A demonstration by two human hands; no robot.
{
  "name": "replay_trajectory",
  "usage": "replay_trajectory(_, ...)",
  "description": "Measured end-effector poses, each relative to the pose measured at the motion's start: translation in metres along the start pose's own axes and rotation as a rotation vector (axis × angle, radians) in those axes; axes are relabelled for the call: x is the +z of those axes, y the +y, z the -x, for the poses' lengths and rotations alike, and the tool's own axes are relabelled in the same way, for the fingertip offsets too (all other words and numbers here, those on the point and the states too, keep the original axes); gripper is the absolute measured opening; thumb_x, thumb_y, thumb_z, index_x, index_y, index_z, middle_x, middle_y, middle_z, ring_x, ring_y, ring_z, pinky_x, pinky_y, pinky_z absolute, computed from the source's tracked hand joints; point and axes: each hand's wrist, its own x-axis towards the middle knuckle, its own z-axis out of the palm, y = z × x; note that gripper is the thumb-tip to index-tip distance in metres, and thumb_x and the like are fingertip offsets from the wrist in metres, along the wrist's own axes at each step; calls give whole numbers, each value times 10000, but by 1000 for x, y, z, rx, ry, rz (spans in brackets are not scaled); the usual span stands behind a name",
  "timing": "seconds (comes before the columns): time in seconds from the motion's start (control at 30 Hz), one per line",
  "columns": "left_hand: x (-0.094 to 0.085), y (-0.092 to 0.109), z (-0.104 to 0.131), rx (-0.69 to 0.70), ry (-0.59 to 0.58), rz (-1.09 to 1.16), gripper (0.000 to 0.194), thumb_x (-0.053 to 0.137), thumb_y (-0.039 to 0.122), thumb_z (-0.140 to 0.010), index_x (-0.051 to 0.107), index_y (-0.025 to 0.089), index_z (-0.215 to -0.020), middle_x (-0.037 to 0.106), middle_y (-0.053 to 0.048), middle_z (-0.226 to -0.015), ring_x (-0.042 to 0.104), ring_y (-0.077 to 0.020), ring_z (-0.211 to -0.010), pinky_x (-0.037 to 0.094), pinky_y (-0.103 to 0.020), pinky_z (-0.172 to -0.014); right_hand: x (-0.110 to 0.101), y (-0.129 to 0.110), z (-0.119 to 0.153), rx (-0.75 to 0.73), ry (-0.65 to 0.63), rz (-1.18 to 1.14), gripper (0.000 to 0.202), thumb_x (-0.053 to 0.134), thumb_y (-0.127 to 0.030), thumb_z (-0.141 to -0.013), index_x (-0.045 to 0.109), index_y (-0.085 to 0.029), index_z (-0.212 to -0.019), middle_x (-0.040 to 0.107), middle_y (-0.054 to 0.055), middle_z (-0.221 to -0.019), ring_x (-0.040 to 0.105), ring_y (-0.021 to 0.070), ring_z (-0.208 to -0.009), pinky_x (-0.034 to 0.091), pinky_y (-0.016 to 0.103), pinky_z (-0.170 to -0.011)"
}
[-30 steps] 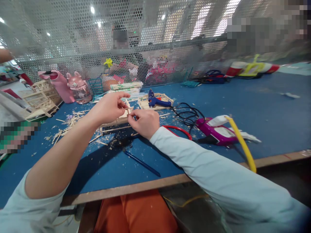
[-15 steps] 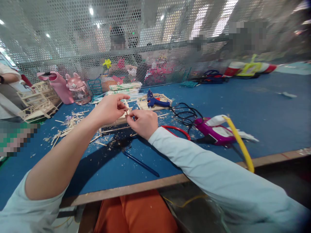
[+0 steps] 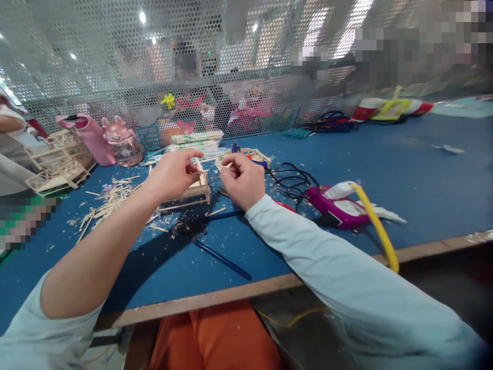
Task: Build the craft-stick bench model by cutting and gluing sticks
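My left hand (image 3: 173,174) is over a small wooden stick frame (image 3: 206,195), its thumb and fingertips pinching a thin wooden stick (image 3: 203,173) at the frame's upper side. To the right, my right hand (image 3: 244,180) is apart from the left, with fingers curled and the fingertips drawn together; whether anything small is between them is hidden. Behind the right hand, a blue glue gun (image 3: 235,148) is mostly covered, lying by another wooden stick frame (image 3: 262,155). A tool with long blue handles (image 3: 225,260) lies in front of the hands, its dark head in shadow.
Loose sticks and scraps (image 3: 110,200) litter the left side. Behind stand a pink bottle (image 3: 90,139), a clear pink cup (image 3: 125,146) and packed sticks (image 3: 198,137). A purple tool (image 3: 342,208) and black cable (image 3: 290,180) lie right. A person stands at far left.
My right hand has moved right, away from the left fingertips, and now covers much of the glue gun. More of the stick frame and a second blue handle show. My left hand stays put.
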Motion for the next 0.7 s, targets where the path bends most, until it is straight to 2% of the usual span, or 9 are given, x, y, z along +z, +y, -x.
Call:
replay_trajectory(0.1, 0, 1, 0, 0, 3, 1, 467, 620, 155, -724, 581, 150, -1189, 719, -65, -817, 642, -169, -712, 456, -295, -693, -5, 4, -2, -77, 18, -6, 128, 507, -196, -667, 626, -167, -703, 471, -48, -482, 428, 91, -455, 349, 219, -515)
replay_trajectory(0.2, -1, 1, 0, -4, -8, 0, 477, 622, 147, -718, 578, 144, -1193, 720, -66, -823, 644, -168, -724, 460, -293, -715, -2, 0, 4, -251, -104, 46, 176, 511, -246, -717, 669, -177, -686, 555, -23, -504, 460, 95, -464, 356, 225, -529)
replay_trajectory(0.3, -1, 0, 0, 5, -3, 13, 481, 631, 165, -717, 579, 137, -1194, 715, -68, -812, 645, -172, -722, 462, -296, -723, 5, -6, 11, -347, -172, 182, 261, 491, -313, -786, 713, -195, -718, 645, 8, -561, 528, 113, -515, 353, 241, -561)
replay_trajectory(0.47, 0, -1, 0, 13, 3, 35, 482, 630, 158, -716, 580, 124, -1194, 706, -68, -779, 645, -174, -708, 465, -299, -732, 15, -12, 15, -304, -226, 377, 286, 475, -332, -825, 729, -210, -777, 719, 39, -678, 601, 146, -592, 312, 267, -562)
replay_trajectory(0.6, 0, 0, -1, 5, -12, 28, 484, 611, 133, -713, 575, 124, -1196, 709, -73, -804, 646, -177, -740, 475, -308, -751, 20, -16, 15, -234, -227, 381, 257, 482, -304, -814, 724, -218, -796, 728, 32, -704, 623, 154, -609, 306, 270, -551)
replay_trajectory(0.7, -3, 0, 2, 40, 28, 29, 479, 616, 155, -706, 578, 136, -1184, 703, -89, -944, 636, -191, -867, 476, -321, -808, 18, -18, 16, -197, -230, 363, 223, 504, -287, -779, 709, -202, -749, 709, 30, -653, 613, 152, -596, 315, 261, -544)
